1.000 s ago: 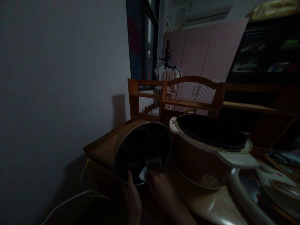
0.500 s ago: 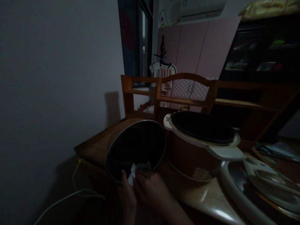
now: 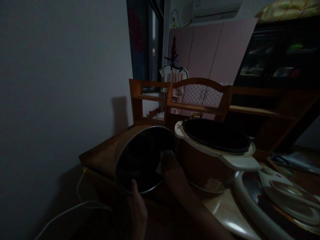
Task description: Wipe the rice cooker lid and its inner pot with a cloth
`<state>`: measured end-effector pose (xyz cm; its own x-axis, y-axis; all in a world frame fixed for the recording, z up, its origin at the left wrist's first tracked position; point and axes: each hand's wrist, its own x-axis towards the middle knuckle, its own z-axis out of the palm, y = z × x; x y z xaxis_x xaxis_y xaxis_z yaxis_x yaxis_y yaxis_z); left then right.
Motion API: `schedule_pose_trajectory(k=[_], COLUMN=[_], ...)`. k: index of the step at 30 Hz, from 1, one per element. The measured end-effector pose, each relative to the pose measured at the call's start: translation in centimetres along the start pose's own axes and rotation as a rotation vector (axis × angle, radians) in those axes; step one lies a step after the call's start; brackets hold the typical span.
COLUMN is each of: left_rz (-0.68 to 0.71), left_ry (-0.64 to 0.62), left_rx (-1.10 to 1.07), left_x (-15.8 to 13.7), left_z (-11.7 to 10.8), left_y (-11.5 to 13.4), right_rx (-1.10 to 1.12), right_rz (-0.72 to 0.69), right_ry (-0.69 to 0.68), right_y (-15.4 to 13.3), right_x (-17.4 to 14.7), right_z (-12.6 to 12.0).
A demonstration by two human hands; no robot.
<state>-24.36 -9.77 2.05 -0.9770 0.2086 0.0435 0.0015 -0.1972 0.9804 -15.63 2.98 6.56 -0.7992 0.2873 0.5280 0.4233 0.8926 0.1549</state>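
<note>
A cooking pot point(image 3: 140, 160) with a brown outside, dark inside and thin pale rim lies tilted on the wooden desk, its mouth facing me. At its lower front edge, my left hand point(image 3: 138, 206) grips the rim, thumb up over the inside and the other fingers mostly hidden below. My right hand point(image 3: 172, 168) is at the right of the pot's mouth, pressing a crumpled white cloth or tissue point(image 3: 160, 166) against the inner wall near the rim. Darkness hides the pot's bottom.
A brown cooker body point(image 3: 200, 166) with white rim and handles stands close on the right. Its white lid point(image 3: 275, 200) lies in front of it. A wooden shelf point(image 3: 197, 106) rises behind, a wall point(image 3: 75, 83) is left, and a white cable point(image 3: 67, 213) hangs at lower left.
My right hand has moved up and right with the white cloth or tissue, from beside my left hand to the pot's right inner wall. My left hand has stayed near the lower rim.
</note>
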Motion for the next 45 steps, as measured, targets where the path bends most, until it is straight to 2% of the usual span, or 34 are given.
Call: schedule_pose_trajectory(k=[6,10,14,17,20,23,27,30,32,36,38,45], left_rz=[-0.093,-0.039,-0.025,-0.075,-0.118,-0.110,-0.001,-0.007,-0.020,-0.005,-0.011,-0.006], left_ry=[0.034,0.037,0.042,0.029,0.002,0.012,0.035,0.008,0.001,0.016,0.031,0.014], left_rx=[-0.049,-0.055,-0.086,-0.079,-0.077,-0.074,-0.044,-0.027,-0.026,-0.053,-0.061,-0.064], left_x=[-0.4,-0.2,0.0,0.1,0.1,0.0,-0.1,-0.1,-0.1,0.0,0.1,-0.1], left_z=[0.3,0.5,0.5,0.4,0.3,0.3,0.4,0.3,0.2,0.3,0.3,0.3], left_y=[1.2,1.1,0.5,0.3,0.3,0.6,0.9,0.7,0.5,0.1,-0.1,0.2], right_rx=[0.080,0.197,0.508,0.781,0.865,0.786,0.480,0.254,0.174,0.116,0.121,0.114], right_rz=[-0.022,0.008,0.144,0.164,0.160,0.140,0.109,0.088,0.098,0.141,0.156,0.128], right_ry=[-0.028,-0.091,-0.196,-0.225,-0.204,-0.202,-0.238,-0.260,-0.225,-0.081,-0.051,-0.080], right_y=[-1.0,-2.3,-4.3,-5.7,-6.2,-5.8,-4.4,-3.2,-2.7,-2.2,-2.1,-1.9], right_x=[-0.4,-0.5,-1.1,-1.2,-0.9,-0.8,-0.9,-0.6,-0.4,-0.1,0.0,0.8], right_z=[-0.9,-1.6,-1.7,-2.0,-2.3,-2.1,-1.9,-2.0,-2.0,-1.3,-0.8,-1.3])
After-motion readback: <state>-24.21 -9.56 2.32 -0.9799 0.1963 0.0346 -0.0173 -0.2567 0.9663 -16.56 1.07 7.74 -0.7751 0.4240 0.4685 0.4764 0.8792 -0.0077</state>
